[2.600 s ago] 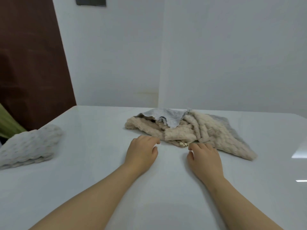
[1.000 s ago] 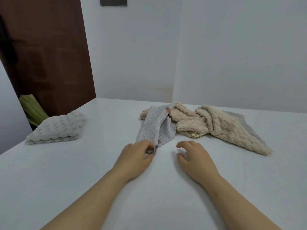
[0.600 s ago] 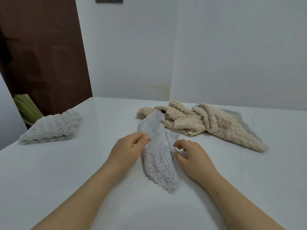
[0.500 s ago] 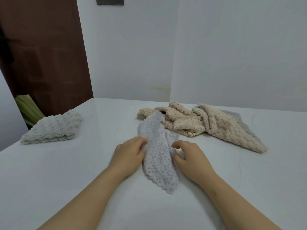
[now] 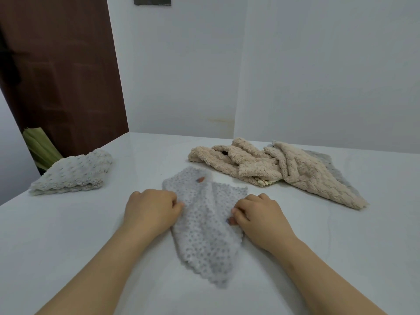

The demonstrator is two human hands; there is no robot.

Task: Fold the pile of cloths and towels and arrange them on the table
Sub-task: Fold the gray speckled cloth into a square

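Grey dotted cloth (image 5: 204,223) lies crumpled at tabletop (image 5: 68,246) centre. Left hand (image 5: 151,210) pinches its 9 o'clock edge; right hand (image 5: 259,214) pinches its 3 o'clock edge — each grip closed on fabric. Beige towel pile (image 5: 272,169) lies at 1 o'clock; folded pale towel (image 5: 75,172) at 10 o'clock.

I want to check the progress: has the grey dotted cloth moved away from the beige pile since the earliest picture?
Yes. The grey dotted cloth left the beige pile and now lies nearer the person, between left hand and right hand.
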